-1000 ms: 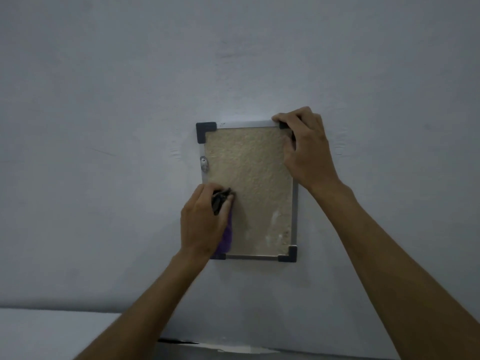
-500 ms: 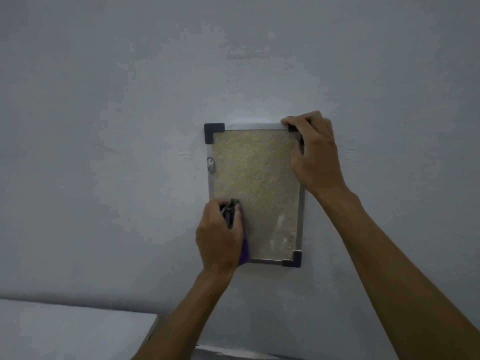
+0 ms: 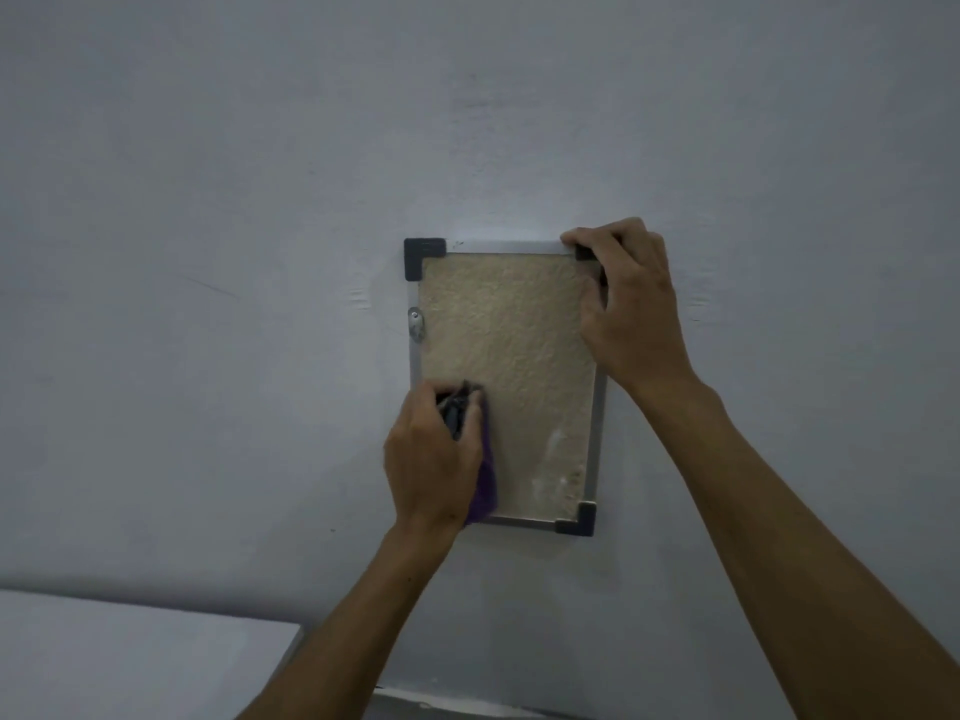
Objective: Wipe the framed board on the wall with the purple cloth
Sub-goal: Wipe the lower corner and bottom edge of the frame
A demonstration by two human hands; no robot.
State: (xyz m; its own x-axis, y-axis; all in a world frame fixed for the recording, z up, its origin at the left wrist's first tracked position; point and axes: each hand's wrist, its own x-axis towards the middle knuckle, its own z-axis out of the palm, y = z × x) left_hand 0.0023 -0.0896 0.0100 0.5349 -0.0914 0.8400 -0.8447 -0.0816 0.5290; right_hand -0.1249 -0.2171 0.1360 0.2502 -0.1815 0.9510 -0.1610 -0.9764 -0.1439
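Observation:
A small framed board [image 3: 506, 366] with a tan textured face, silver frame and dark corner caps hangs on the pale wall. My left hand [image 3: 431, 454] presses the purple cloth [image 3: 485, 485] against the board's lower left part; the cloth shows only as a strip along the hand's right side. A dark fold of it sits between my fingers. My right hand [image 3: 628, 304] grips the board's top right corner and right edge, covering that corner cap.
A small metal hanger clip [image 3: 415, 323] sits on the frame's left edge. A pale flat surface [image 3: 130, 652] fills the lower left. Whitish smears [image 3: 553, 454] mark the board's lower right.
My left hand with the cloth has slid a little to the right and down along the board's left side. The view has shifted, so more of the pale surface shows at the lower left.

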